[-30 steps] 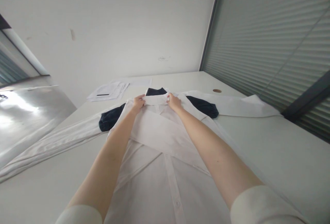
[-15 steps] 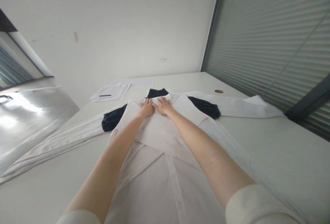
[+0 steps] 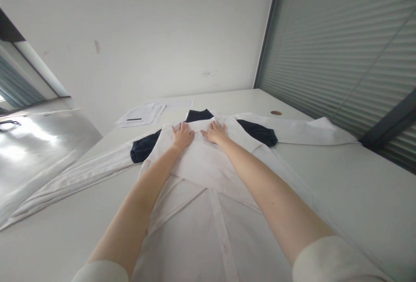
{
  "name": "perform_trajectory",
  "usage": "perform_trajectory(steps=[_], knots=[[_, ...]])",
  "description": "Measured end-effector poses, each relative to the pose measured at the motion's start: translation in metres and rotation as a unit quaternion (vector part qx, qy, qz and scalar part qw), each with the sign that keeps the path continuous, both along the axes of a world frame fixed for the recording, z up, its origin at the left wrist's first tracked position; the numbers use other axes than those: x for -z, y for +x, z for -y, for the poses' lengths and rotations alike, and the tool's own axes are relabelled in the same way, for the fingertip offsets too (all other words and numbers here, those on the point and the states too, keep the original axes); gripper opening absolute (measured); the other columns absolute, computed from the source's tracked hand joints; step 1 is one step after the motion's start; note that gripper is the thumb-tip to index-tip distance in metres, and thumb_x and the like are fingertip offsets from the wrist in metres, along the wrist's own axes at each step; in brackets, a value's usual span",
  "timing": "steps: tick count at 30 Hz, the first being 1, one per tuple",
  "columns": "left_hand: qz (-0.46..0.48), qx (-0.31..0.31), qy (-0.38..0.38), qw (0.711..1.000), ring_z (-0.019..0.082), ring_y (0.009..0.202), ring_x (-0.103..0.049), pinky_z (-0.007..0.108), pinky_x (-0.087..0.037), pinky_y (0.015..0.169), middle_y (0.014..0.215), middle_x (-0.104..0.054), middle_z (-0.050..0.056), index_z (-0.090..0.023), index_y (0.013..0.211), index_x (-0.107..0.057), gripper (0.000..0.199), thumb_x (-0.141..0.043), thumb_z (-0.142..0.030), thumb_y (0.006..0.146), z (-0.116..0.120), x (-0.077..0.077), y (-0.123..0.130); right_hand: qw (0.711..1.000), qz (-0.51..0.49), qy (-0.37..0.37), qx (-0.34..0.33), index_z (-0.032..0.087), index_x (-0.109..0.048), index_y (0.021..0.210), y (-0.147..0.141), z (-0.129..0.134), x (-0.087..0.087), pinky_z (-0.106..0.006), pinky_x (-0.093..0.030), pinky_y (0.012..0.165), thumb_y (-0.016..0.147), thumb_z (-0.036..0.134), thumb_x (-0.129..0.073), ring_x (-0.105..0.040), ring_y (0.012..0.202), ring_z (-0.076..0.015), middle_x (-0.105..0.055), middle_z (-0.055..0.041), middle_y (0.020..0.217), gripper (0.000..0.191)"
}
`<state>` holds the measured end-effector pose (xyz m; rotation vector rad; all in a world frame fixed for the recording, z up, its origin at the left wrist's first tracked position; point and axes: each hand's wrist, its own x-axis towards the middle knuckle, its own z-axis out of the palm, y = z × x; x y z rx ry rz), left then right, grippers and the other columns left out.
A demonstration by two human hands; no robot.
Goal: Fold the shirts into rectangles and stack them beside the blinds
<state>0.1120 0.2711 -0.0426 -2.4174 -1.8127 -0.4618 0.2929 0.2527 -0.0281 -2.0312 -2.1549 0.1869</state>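
A white button-up shirt [image 3: 191, 225] lies spread on the white table, its button strip running toward me. Across its upper part is a folded layer of white cloth [image 3: 201, 160]. My left hand [image 3: 183, 136] rests flat on the far part of that layer, fingers spread. Beside it, a small gap away, my right hand [image 3: 215, 132] lies on the same cloth, also with fingers apart. Dark blue denim-like cloth [image 3: 260, 133] shows at both sides and beyond the hands; its middle is hidden under the white layer. Long white sleeves [image 3: 97, 163] stretch out left and right.
Loose paper sheets [image 3: 139, 115] lie at the table's back left. A round cable hole [image 3: 276, 112] is in the tabletop [image 3: 351, 186] at the back right. A wall [image 3: 162, 35] stands behind, and a window frame with blinds [image 3: 331, 56] borders the right side.
My hands have moved apart across the white cloth, the left slightly left and the right to the right. The cloth between them looks flatter.
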Motion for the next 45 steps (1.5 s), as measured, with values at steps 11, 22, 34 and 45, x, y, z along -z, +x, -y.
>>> perform_trajectory(steps=[11, 22, 34, 45], knots=[[-0.019, 0.049, -0.017, 0.998, 0.029, 0.146, -0.032, 0.062, -0.019, 0.116, 0.155, -0.037, 0.019, -0.013, 0.148, -0.038, 0.051, -0.035, -0.032, 0.100, -0.003, 0.010, 0.003, 0.998, 0.002, -0.018, -0.067, 0.008, -0.024, 0.156, -0.003, 0.005, 0.004, -0.055, -0.006, 0.119, 0.098, 0.067, -0.017, -0.014, 0.151, -0.0273, -0.015, -0.0178, 0.164, 0.083], [-0.023, 0.057, 0.046, 0.997, 0.028, 0.152, -0.013, 0.054, -0.010, 0.121, 0.163, -0.021, 0.015, -0.014, 0.155, -0.028, 0.061, -0.035, -0.041, 0.100, 0.009, 0.002, 0.003, 0.999, 0.012, 0.023, -0.027, 0.003, -0.024, 0.155, -0.002, 0.012, 0.007, -0.055, 0.001, 0.118, 0.099, 0.064, -0.015, -0.010, 0.151, -0.0304, -0.016, -0.0220, 0.163, 0.084], [-0.042, 0.011, -0.046, 0.998, 0.033, 0.149, -0.024, 0.065, -0.018, 0.116, 0.161, -0.025, 0.017, -0.017, 0.155, -0.029, 0.070, -0.026, -0.060, 0.099, -0.004, 0.010, -0.001, 0.999, 0.011, -0.019, -0.039, 0.009, -0.025, 0.156, 0.008, 0.003, 0.009, -0.058, -0.004, 0.118, 0.098, 0.065, -0.016, -0.018, 0.150, -0.0278, -0.019, -0.0165, 0.163, 0.081], [-0.063, 0.172, 0.042, 0.982, 0.018, 0.147, -0.031, 0.034, -0.025, 0.120, 0.156, -0.040, 0.009, -0.016, 0.143, -0.049, 0.047, -0.034, -0.035, 0.102, 0.006, 0.002, 0.001, 0.996, 0.029, 0.044, -0.067, 0.006, -0.022, 0.157, 0.001, 0.013, 0.009, -0.051, -0.002, 0.120, 0.101, 0.060, -0.014, -0.007, 0.152, -0.0273, -0.015, -0.0151, 0.164, 0.078]])
